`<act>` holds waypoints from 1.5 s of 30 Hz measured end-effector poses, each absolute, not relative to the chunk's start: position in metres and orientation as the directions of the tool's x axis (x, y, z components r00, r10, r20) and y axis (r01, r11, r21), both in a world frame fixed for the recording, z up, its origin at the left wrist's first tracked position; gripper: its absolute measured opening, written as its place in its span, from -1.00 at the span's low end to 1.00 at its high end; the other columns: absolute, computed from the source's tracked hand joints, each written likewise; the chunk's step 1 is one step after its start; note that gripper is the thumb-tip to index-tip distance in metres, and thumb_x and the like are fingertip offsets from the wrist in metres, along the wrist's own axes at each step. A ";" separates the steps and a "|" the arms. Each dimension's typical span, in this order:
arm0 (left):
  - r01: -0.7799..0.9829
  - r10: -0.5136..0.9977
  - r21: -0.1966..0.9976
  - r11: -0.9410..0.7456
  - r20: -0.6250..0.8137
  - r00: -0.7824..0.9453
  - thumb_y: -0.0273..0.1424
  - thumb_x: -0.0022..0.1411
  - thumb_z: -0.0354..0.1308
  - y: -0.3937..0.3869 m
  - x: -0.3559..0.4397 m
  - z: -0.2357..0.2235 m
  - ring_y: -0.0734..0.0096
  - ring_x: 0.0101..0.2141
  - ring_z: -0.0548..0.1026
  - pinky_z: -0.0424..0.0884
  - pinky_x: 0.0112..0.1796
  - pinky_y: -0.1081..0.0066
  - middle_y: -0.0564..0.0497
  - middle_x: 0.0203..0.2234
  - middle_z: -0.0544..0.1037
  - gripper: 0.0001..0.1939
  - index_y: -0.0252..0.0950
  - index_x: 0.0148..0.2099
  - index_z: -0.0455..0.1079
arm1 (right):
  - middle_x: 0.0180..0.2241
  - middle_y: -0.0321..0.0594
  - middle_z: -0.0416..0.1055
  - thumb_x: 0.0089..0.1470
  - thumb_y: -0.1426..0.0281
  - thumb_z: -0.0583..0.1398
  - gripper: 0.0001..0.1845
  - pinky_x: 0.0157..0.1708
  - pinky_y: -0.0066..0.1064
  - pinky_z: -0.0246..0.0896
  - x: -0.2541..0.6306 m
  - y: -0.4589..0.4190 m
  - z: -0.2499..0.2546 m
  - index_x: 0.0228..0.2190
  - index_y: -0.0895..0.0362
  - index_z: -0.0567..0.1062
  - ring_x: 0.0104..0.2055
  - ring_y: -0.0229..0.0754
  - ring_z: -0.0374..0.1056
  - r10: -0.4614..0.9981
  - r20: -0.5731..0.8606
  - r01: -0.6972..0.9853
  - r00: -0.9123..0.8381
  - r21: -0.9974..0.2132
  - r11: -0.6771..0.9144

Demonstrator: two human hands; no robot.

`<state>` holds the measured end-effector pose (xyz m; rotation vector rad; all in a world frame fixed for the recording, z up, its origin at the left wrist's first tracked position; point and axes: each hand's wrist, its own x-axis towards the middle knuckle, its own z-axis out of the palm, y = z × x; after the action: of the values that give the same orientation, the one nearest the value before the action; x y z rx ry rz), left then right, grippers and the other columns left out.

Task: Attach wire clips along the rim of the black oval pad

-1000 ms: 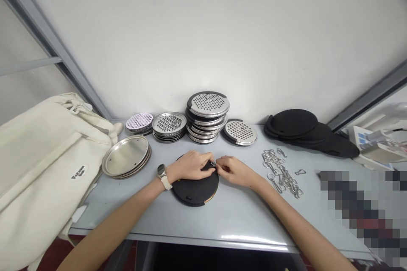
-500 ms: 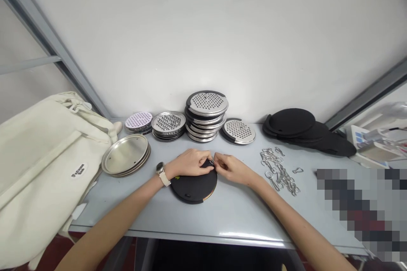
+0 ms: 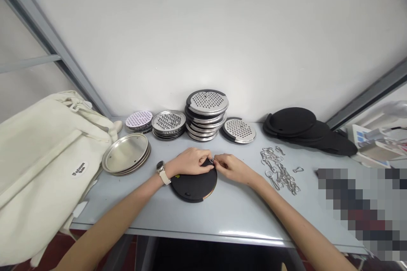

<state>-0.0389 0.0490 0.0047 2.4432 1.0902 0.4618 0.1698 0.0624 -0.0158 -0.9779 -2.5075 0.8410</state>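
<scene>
1. Head view: the left hand [image 3: 190,161] clasps the far edge of a black round disc [image 3: 193,187] lying on the tabletop [image 3: 241,216]. The right hand [image 3: 233,168] pinches a small metal ring [image 3: 211,161] at that edge.
2. Beyond the hands stand stacked steel graters [image 3: 206,102]. Plain steel discs [image 3: 125,153] and a canvas bag [image 3: 47,156] lie left; metal clips [image 3: 280,171] and black discs [image 3: 292,121] lie right.

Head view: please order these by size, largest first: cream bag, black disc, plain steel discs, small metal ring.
Cream bag
Then black disc and plain steel discs, too alike to rank
Then small metal ring
</scene>
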 end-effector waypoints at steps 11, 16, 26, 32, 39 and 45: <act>0.619 0.758 0.501 -0.605 0.125 0.640 -0.33 0.17 0.14 0.050 -0.039 0.004 0.56 -0.58 0.27 0.11 -0.48 0.52 0.22 -0.65 0.28 -0.86 -0.26 -0.26 0.27 | -0.60 -0.42 0.11 0.17 0.33 0.01 -0.71 -0.55 -0.50 -0.10 0.169 0.063 -0.026 -0.57 0.11 0.17 -0.56 -0.34 0.00 0.748 0.078 0.505 -0.660 -0.690 0.518; 0.632 0.766 0.502 -0.590 0.100 0.635 -0.30 0.18 0.14 0.049 -0.039 0.006 0.54 -0.58 0.27 0.11 -0.48 0.50 0.21 -0.65 0.28 -0.85 -0.25 -0.26 0.27 | -0.61 -0.43 0.09 0.18 0.26 0.03 -0.70 -0.56 -0.50 -0.10 0.170 0.066 -0.029 -0.54 0.12 0.21 -0.56 -0.34 -0.01 0.751 0.056 0.477 -0.657 -0.741 0.473; 0.635 0.770 0.505 -0.585 0.098 0.631 -0.36 0.15 0.15 0.050 -0.038 0.007 0.51 -0.57 0.32 0.08 -0.49 0.49 0.20 -0.64 0.32 -0.86 -0.25 -0.26 0.25 | -0.60 -0.42 0.04 0.21 0.18 0.01 -0.61 -0.55 -0.48 -0.08 0.171 0.064 -0.030 -0.57 0.12 0.18 -0.54 -0.34 -0.03 0.764 -0.009 0.468 -0.645 -0.795 0.386; 0.643 0.767 0.481 -0.596 0.105 0.633 -0.32 0.15 0.15 0.052 -0.039 0.002 0.51 -0.58 0.31 0.06 -0.51 0.47 0.20 -0.64 0.33 -0.82 -0.24 -0.33 0.19 | -0.50 -0.28 0.25 0.29 0.23 -0.07 -0.62 -0.37 -0.38 0.10 0.168 0.060 -0.029 -0.52 0.11 0.23 -0.40 -0.20 0.18 0.769 0.071 0.512 -0.635 -0.707 0.488; 0.637 0.767 0.496 -0.589 0.095 0.635 -0.32 0.15 0.16 0.051 -0.039 0.003 0.48 -0.57 0.35 0.07 -0.50 0.46 0.19 -0.64 0.33 -0.83 -0.24 -0.27 0.23 | -0.52 -0.29 0.21 0.29 0.32 -0.08 -0.67 -0.35 -0.34 0.09 0.168 0.059 -0.031 -0.52 0.10 0.18 -0.40 -0.17 0.18 0.755 0.101 0.501 -0.648 -0.690 0.522; 0.646 0.768 0.488 -0.587 0.082 0.635 -0.32 0.14 0.16 0.052 -0.038 0.004 0.47 -0.55 0.39 0.10 -0.49 0.47 0.21 -0.63 0.37 -0.78 -0.24 -0.17 0.25 | -0.51 -0.32 0.18 0.13 0.50 0.03 -0.79 -0.38 -0.38 0.06 0.169 0.056 -0.029 -0.51 0.09 0.12 -0.40 -0.19 0.15 0.727 0.139 0.471 -0.672 -0.678 0.564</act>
<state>-0.0382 0.0517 0.0039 2.4418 1.1177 0.3994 0.1694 0.0556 -0.0289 -0.9699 -2.3956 0.8655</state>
